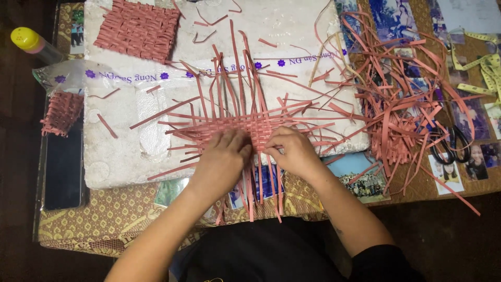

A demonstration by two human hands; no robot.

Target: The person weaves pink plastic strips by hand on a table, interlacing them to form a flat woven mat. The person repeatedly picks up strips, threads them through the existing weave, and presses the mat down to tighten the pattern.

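Observation:
A half-woven mat of pink paper strips (245, 125) lies on a white foam board (120, 151), with loose strip ends fanning out on every side. My left hand (222, 159) presses flat on the woven middle, fingers together. My right hand (292, 151) rests beside it, fingertips pinching the strips at the weave's near edge. The two hands almost touch above the strips hanging over the table's front.
A finished pink woven square (138, 28) lies at the board's far left, a smaller one (61, 112) off its left edge. A heap of loose pink strips (412, 99), black scissors (453, 149), a yellow tape measure (482, 65), a yellow-capped bottle (31, 43), a dark phone (62, 167) and photos surround it.

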